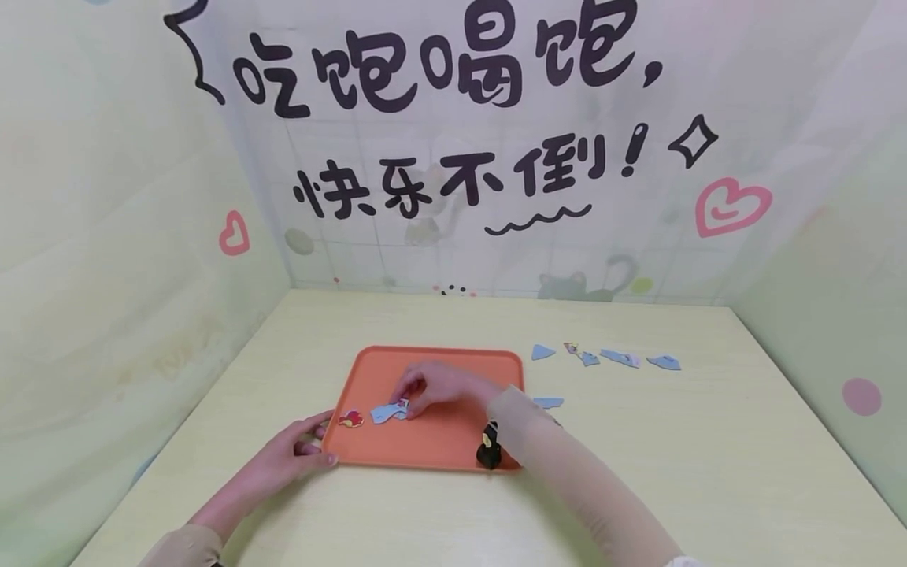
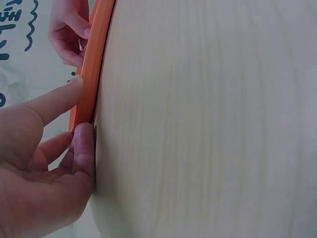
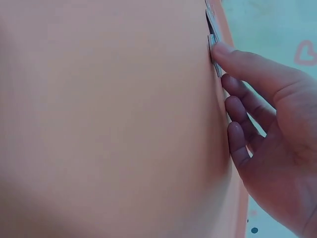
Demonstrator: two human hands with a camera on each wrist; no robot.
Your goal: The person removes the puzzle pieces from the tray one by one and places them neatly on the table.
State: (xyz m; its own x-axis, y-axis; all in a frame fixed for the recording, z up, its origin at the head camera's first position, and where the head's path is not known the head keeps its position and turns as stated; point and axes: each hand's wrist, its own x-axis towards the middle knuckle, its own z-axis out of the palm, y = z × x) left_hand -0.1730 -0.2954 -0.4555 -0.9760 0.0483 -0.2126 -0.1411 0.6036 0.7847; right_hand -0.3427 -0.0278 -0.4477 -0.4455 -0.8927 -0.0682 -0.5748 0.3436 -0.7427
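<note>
An orange tray (image 1: 432,453) lies on the table. At its front-left corner my left hand (image 1: 286,457) grips the rim, thumb and fingers set on two sides of the corner. Over the middle of the tray, my right hand (image 1: 441,384) pinches a small light-blue picture piece (image 1: 402,407) with thumb and fingertips. That piece sits against another light-blue piece (image 1: 384,413) on the tray. In the right wrist view the thumb presses on a thin flat piece (image 3: 214,49), the other fingers near the tray surface. A red piece (image 1: 350,419) lies to the left.
A small black object (image 1: 489,447) with a yellowish patch is at the tray's front right, beside the right sleeve (image 1: 527,429). Several loose pieces, including a blue triangular one (image 1: 542,352) and a long one (image 1: 620,358), lie right of the tray. A printed backdrop (image 1: 439,260) stands behind.
</note>
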